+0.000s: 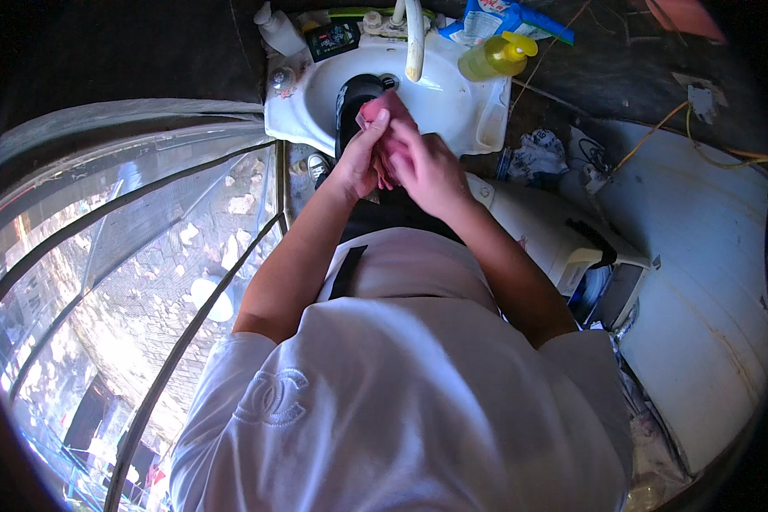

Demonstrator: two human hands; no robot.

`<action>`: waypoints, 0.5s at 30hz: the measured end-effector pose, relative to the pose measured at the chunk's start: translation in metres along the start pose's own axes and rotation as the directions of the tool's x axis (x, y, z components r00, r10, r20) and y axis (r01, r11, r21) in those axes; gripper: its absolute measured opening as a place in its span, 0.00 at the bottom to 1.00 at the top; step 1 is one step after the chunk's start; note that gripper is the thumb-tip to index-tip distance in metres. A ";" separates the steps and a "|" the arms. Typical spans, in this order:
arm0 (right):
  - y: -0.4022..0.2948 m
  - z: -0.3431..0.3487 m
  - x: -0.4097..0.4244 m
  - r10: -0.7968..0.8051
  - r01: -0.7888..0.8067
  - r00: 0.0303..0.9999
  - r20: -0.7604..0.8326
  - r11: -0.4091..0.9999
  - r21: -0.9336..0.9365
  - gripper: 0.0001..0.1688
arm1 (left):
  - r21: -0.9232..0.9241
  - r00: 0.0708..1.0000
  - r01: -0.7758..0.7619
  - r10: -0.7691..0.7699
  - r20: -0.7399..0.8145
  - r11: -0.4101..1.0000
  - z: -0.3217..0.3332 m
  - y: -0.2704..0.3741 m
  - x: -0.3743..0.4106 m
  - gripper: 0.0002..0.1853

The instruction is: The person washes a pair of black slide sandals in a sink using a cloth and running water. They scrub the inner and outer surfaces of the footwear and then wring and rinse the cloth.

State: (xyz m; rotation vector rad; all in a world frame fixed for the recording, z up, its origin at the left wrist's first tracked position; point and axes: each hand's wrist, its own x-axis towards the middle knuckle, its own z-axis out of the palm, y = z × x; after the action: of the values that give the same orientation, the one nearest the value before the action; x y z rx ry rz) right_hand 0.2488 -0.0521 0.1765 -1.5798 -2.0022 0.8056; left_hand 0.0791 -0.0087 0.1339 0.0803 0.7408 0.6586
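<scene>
My left hand [357, 159] grips a folded reddish-pink piece [390, 107], which looks like cloth or soft leather, with the thumb pressed on its top. My right hand [432, 169] is blurred and holds the same piece from the right side. Both hands are close together at the front edge of a white washbasin [448, 105]. Behind them, a black curved object [351, 96] rests in the basin's left part, partly covered by my hands; I cannot tell what it is. The white curved faucet [415, 45] hangs over the bowl.
On the basin's rim stand a yellow pump bottle [496, 57], a white pump bottle [280, 31], a black packet [333, 41] and a blue plastic packet [512, 22]. A white top-opening appliance [537, 224] stands at right. Framed mesh [185, 192] bounds the left side.
</scene>
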 end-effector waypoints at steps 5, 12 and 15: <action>0.006 0.000 0.003 0.025 -0.035 0.991 -0.128 0.997 -0.076 0.40 | 0.001 0.988 -0.150 0.150 -0.034 0.989 -0.002 -0.009 0.007 0.23; 0.089 0.008 0.012 0.523 -0.518 0.818 0.241 0.486 0.703 0.21 | 0.035 0.984 -0.177 0.178 -0.033 0.984 -0.005 0.003 -0.005 0.23; 0.082 -0.006 0.010 0.487 -0.437 0.828 0.277 0.253 0.863 0.18 | -0.037 0.983 -0.184 0.183 -0.018 0.982 -0.006 0.007 -0.008 0.24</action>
State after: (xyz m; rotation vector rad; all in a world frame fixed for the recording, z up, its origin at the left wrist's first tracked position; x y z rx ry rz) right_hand 0.3076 -0.0278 0.1242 -1.3765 -0.6153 1.6950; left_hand 0.0672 -0.0092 0.1359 0.1089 0.7401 0.8501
